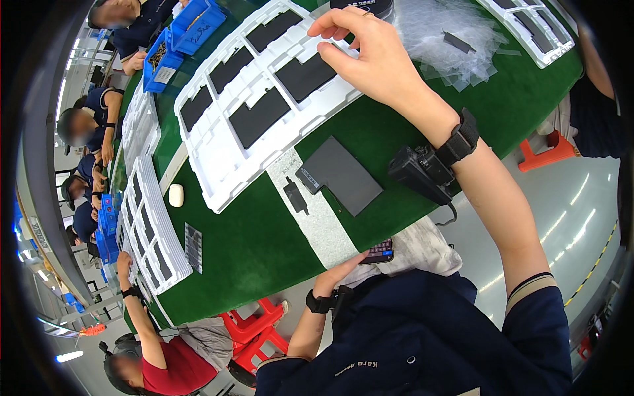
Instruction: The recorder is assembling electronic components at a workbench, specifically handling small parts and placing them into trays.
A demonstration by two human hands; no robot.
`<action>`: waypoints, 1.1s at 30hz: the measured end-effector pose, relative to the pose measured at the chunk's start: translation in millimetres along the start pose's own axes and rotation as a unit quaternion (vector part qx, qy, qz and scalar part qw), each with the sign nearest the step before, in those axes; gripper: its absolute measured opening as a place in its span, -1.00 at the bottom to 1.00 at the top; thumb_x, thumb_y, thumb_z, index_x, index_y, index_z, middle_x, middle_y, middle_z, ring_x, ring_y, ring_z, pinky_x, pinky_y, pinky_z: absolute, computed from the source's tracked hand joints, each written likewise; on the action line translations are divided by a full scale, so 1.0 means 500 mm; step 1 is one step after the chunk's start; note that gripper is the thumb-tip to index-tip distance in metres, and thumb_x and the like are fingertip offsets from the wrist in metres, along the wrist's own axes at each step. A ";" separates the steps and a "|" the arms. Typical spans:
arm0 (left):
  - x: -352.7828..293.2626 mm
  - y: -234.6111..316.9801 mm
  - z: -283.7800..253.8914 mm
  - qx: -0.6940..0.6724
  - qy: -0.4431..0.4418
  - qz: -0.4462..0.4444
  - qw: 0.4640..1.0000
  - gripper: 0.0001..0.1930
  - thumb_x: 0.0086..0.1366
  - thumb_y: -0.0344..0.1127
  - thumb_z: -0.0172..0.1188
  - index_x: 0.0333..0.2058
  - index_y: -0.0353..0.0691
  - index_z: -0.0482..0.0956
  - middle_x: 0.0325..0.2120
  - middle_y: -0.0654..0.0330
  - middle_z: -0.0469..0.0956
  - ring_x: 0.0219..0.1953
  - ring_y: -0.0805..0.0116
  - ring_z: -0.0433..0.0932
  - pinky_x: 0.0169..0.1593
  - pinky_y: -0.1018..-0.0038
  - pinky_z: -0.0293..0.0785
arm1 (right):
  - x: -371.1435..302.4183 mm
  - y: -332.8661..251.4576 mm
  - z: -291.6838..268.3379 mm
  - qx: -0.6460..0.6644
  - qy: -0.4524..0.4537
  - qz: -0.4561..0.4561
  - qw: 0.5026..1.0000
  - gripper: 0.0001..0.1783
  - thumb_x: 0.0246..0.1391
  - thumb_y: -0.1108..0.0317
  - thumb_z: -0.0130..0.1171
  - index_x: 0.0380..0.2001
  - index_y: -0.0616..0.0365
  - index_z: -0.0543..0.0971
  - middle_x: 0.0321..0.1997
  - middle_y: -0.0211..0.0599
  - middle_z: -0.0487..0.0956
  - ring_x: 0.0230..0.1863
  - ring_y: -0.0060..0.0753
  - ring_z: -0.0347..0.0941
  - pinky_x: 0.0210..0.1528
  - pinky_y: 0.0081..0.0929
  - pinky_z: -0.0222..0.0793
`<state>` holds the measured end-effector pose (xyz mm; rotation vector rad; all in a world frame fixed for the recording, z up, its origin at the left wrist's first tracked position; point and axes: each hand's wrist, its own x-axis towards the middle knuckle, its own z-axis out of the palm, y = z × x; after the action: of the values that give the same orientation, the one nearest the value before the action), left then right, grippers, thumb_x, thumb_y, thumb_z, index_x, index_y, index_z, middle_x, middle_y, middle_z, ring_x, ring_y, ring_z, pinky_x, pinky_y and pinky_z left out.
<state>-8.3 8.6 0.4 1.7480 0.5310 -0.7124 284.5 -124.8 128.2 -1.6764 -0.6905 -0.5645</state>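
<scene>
My right hand [370, 56] hovers over the far right side of a white moulded tray [218, 155], fingers curved and apart from the thumb, with nothing visible between them. Flat black notched pieces, like battery packs [259, 117], lie in the tray's pockets. Nearer me, a dark L-shaped flat piece [347, 177] rests on the green table. Left of it, a small black strip-like part [295, 196] lies on a pale textured band [317, 231]. My left hand [337, 274] is at the table's near edge, fingers stretched toward a phone [378, 251] with a lit keyboard; its fingers are partly hidden.
Clear plastic films [449, 39] are heaped at the far right, beside another white tray [538, 33]. Stacked trays [155, 231], a white rounded object [176, 195] and blue bins [195, 26] stand to the left. Several co-workers sit around the green table [231, 264].
</scene>
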 end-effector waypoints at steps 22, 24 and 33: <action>0.010 0.075 0.046 0.066 -0.016 0.180 0.981 -0.54 0.05 -0.15 0.26 -0.13 -0.29 0.42 -0.28 0.21 0.50 -0.26 0.44 0.46 -0.16 0.56 0.38 | 0.010 -0.023 -0.007 0.017 -0.031 -0.010 0.999 -0.82 -0.19 0.48 0.07 -0.41 0.26 0.44 -0.47 -0.12 0.43 -0.37 -0.18 0.40 -0.28 -0.40 0.30; 0.011 0.077 0.047 0.090 -0.012 0.168 0.982 -0.54 0.05 -0.13 0.26 -0.13 -0.29 0.43 -0.28 0.22 0.50 -0.26 0.44 0.46 -0.16 0.56 0.38 | 0.012 -0.027 -0.012 0.008 -0.033 -0.009 0.999 -0.83 -0.18 0.48 0.07 -0.41 0.25 0.44 -0.48 -0.13 0.43 -0.37 -0.18 0.40 -0.29 -0.40 0.30; 0.020 0.043 0.046 0.060 -0.050 0.119 0.990 -0.56 0.09 -0.13 0.22 -0.13 -0.29 0.42 -0.28 0.23 0.50 -0.26 0.48 0.46 -0.17 0.58 0.39 | 0.010 -0.025 -0.009 -0.005 -0.030 -0.019 0.999 -0.84 -0.17 0.49 0.07 -0.41 0.25 0.45 -0.49 -0.14 0.43 -0.38 -0.19 0.40 -0.31 -0.41 0.30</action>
<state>8.7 -19.6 3.5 1.8398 0.2100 -0.6688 279.1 -126.9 141.2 -1.6982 -0.7659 -0.5473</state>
